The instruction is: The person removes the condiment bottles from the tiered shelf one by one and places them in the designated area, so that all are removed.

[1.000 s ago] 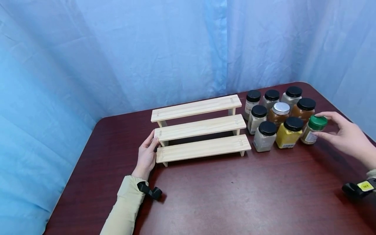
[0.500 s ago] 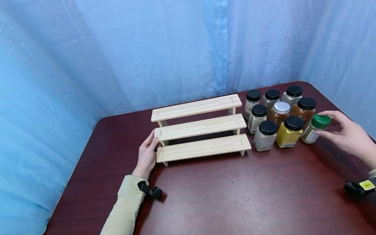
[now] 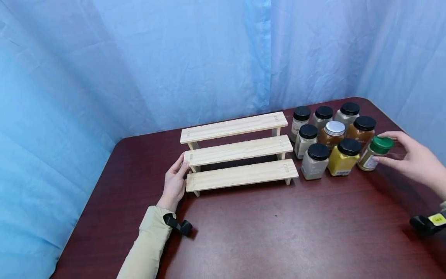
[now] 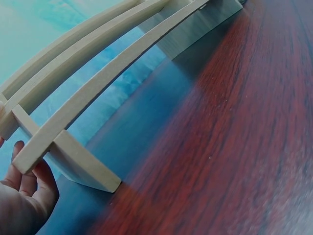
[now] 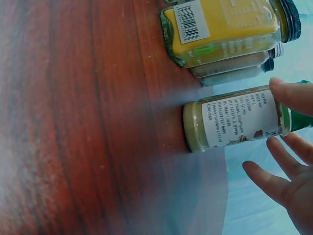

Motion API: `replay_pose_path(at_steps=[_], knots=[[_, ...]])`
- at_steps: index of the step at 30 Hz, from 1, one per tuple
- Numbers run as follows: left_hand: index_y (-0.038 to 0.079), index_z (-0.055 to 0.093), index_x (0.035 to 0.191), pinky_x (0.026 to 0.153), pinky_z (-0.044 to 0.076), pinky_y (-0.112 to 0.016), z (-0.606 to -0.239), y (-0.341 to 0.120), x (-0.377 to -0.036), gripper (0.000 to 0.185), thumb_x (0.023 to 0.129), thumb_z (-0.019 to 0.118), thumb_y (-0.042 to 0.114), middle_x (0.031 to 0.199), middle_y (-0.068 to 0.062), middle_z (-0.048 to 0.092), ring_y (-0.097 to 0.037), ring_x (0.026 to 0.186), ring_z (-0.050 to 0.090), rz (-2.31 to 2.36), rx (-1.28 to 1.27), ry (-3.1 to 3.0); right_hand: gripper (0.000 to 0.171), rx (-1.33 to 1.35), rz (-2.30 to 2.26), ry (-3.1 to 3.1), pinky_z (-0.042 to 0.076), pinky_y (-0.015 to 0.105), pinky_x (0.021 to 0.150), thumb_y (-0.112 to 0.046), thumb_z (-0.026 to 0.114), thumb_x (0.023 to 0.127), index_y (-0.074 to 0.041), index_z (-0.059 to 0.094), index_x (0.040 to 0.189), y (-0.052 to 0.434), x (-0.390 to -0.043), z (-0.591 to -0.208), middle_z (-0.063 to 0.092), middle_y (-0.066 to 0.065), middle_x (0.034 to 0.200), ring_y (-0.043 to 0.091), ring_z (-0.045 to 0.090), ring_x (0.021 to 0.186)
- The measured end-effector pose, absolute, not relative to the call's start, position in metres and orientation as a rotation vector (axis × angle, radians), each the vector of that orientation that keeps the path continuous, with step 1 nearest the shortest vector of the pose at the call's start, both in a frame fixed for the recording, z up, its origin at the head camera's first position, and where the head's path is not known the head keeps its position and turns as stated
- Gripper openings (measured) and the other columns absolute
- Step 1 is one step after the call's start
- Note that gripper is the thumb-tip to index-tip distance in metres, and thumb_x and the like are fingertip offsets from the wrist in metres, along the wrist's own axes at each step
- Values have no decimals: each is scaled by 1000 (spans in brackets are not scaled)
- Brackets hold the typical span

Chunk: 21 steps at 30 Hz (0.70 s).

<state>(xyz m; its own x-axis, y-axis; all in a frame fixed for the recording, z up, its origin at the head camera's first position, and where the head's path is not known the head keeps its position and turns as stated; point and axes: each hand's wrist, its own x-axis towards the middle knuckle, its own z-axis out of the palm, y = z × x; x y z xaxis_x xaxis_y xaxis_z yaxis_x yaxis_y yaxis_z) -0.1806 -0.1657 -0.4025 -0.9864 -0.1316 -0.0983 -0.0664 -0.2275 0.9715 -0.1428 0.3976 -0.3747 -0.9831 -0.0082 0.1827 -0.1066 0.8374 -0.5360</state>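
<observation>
My left hand [image 3: 174,182] holds the left end of a three-tier pale wooden rack [image 3: 240,150], with its thumb on the middle board. In the left wrist view, fingers [image 4: 45,183] curl under the end of the lowest board. At the right, my right hand [image 3: 414,161] pinches a green-lidded spice jar [image 3: 368,159] near its top between thumb and fingers. This jar leans slightly right, its base on or very close to the table. The right wrist view shows its white printed label [image 5: 242,117], with the other fingers spread below the lid.
Beside the green-lidded jar stands a yellow jar [image 3: 343,161] with a black lid. Several more jars crowd behind and left of it, one with a silver lid [image 3: 334,128]. Blue curtains [image 3: 209,62] hang behind the dark red table [image 3: 265,232].
The green-lidded jar has gone from upright to leaning right, and my right hand has shifted slightly right with its lid. My left hand stays on the rack.
</observation>
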Motion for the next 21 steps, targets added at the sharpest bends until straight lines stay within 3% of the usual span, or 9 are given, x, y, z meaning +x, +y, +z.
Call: replay_pose_path(at_steps=[3, 5, 7, 8, 10, 14, 17, 19, 21], knots=[[9, 37, 146, 77, 49, -20, -402, -166, -181, 49, 99, 49, 10, 95, 13, 62, -2, 86, 58, -2417, 256, -1928, 55, 89, 872, -2817, 37, 1, 72, -14, 68, 88, 6, 38, 130, 395, -140, -371, 42, 31, 120, 53, 44, 104], [10, 38, 146, 77, 49, -21, -401, -167, -181, 48, 99, 49, 10, 94, 13, 62, -2, 86, 59, -2418, 273, -1933, 55, 81, 920, -2795, 39, 16, 98, -14, 63, 91, 7, 35, 133, 393, -139, -367, 37, 33, 127, 54, 39, 112], [12, 39, 145, 77, 49, -21, -400, -168, -182, 48, 99, 50, 11, 93, 11, 62, -3, 86, 59, -2419, 292, -1942, 54, 51, 946, -2770, 27, 39, 112, -15, 59, 94, 8, 33, 135, 390, -138, -361, 34, 34, 131, 55, 32, 120], [12, 40, 145, 77, 50, -22, -400, -168, -182, 47, 99, 50, 12, 93, 11, 62, -3, 86, 59, -2419, 303, -1952, 54, 37, 952, -2758, 23, 39, 114, -16, 57, 95, 8, 33, 136, 387, -137, -358, 33, 35, 133, 56, 30, 123], [13, 41, 144, 79, 50, -22, -399, -170, -181, 47, 99, 51, 14, 95, 11, 62, -3, 89, 59, -2412, 324, -1979, 52, 20, 920, -2738, 19, 62, 105, -16, 55, 96, 9, 33, 136, 381, -135, -350, 31, 37, 134, 55, 27, 125], [9, 44, 142, 76, 49, -20, -395, -174, -178, 45, 99, 52, 16, 91, 15, 63, -1, 89, 58, -2339, 366, -2054, 44, 117, 789, -2670, 22, 66, 101, -7, 60, 92, 9, 42, 129, 363, -128, -337, 37, 36, 129, 53, 31, 120], [3, 46, 139, 72, 48, -18, -389, -178, -175, 43, 99, 51, 16, 83, 15, 63, -3, 87, 56, -2304, 385, -2074, 44, 270, 662, -2603, 43, 35, 94, 3, 68, 83, 9, 48, 121, 347, -125, -329, 44, 31, 122, 45, 38, 111], [0, 47, 138, 74, 48, -18, -383, -179, -173, 42, 99, 50, 16, 83, 14, 62, -6, 88, 55, -2314, 382, -2074, 48, 358, 632, -2564, 38, 12, 85, 8, 73, 76, 8, 51, 118, 335, -125, -326, 47, 28, 120, 40, 40, 106], [-2, 48, 137, 76, 48, -19, -376, -179, -170, 41, 99, 50, 15, 86, 12, 61, -8, 90, 53, -2304, 360, -2096, 53, 430, 598, -2531, 28, 4, 68, 9, 77, 69, 7, 53, 117, 323, -125, -322, 49, 24, 120, 32, 43, 99]])
